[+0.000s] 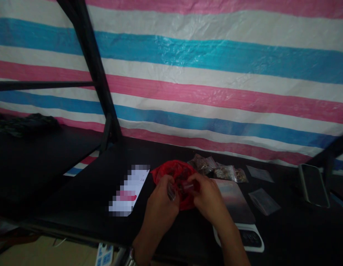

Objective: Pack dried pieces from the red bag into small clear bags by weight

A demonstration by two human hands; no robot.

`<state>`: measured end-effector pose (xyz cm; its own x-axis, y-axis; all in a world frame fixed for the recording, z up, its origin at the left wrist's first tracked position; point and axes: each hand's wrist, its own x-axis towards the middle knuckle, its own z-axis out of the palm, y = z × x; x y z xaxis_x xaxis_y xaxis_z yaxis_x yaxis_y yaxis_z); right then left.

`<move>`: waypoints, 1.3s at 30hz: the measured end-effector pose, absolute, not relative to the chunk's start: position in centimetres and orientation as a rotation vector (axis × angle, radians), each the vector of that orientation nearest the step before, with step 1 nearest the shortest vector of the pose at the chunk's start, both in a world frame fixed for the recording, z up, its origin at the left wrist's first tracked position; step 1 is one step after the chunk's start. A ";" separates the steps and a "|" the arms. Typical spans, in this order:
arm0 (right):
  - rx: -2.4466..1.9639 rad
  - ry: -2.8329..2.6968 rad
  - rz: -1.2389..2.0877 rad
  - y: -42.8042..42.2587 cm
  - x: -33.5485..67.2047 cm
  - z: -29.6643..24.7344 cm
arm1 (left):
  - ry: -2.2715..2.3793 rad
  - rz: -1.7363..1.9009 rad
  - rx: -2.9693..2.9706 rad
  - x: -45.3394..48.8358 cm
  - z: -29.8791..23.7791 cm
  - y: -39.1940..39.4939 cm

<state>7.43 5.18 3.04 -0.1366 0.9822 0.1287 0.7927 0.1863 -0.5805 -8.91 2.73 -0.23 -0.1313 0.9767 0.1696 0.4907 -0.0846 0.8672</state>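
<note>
A red plastic bag (pixel 171 167) lies open on the black table, with small dark pieces inside. Over its left side is my left hand (pixel 162 201), its fingers closed on clear plastic (pixel 171 192) that looks like a small bag. My right hand (pixel 208 197) reaches in from the right, fingers curled round a clear, shiny piece of plastic (pixel 189 186). Whether both hands hold the same plastic is hard to make out. Just right of the red bag sits a flat kitchen scale (pixel 235 201), partly covered by my right forearm.
Filled zip bags (pixel 225 172) lie behind the scale. Two flat clear bags (pixel 264 201) rest to its right, near a phone (pixel 314 184). A white paper (pixel 129 192), partly blurred, lies left. Black frame posts (pixel 96 70) stand before a striped sheet (pixel 215 55).
</note>
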 end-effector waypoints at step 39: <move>-1.712 -1.965 0.553 4.8 5.7 2.7 | 1.408 1.306 1.456 -10.0 0.2 3.8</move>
<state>5.66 4.78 2.72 -0.1084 0.9903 0.0871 0.7995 0.1389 -0.5843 -9.99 3.77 0.24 -0.1075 0.9776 0.1808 0.2538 -0.1488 0.9557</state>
